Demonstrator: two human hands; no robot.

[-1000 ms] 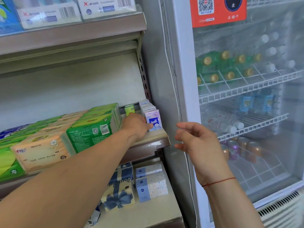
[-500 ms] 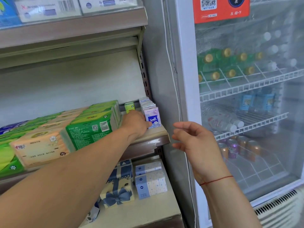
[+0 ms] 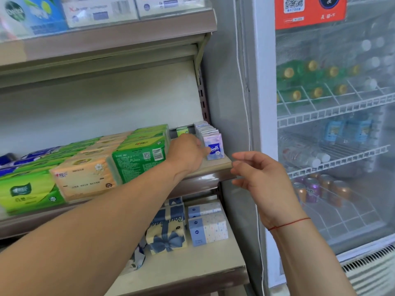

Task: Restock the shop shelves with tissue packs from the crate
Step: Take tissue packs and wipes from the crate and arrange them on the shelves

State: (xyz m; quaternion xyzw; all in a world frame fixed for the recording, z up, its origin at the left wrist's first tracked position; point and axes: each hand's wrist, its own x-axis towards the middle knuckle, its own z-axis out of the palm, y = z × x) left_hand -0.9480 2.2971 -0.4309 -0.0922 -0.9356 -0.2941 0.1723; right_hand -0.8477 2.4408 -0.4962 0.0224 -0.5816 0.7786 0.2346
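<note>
**Ana:** Looking to the right, what is the biggest thing?

**Ben:** A tall white fridge with a glass door (image 3: 333, 129). Bottles and cans sit on its wire racks.

**Ana:** And left of it?

**Ben:** A long beige metal shelf (image 3: 215, 165). Big soft green tissue packs (image 3: 139, 154) lie on it in rows. A soft peach tissue pack (image 3: 85, 178) lies near the front, left of them.

**Ana:** Where are the hands?

**Ben:** The left hand (image 3: 188, 152) reaches over the shelf. It is between the green packs and a row of small purple and blue pocket tissue packs (image 3: 206, 130). That row stands at the right end of the shelf. The curled fingers touch the left side of the front small pack (image 3: 216, 149). I cannot tell if they pinch it or only push it.

**Ana:** And the other hand?

**Ben:** The right hand (image 3: 263, 178) hangs in the air just beside the shelf's right corner. Its fingers are loosely spread and hold nothing. A thin red thread (image 3: 288, 224) goes round its wrist.
</note>
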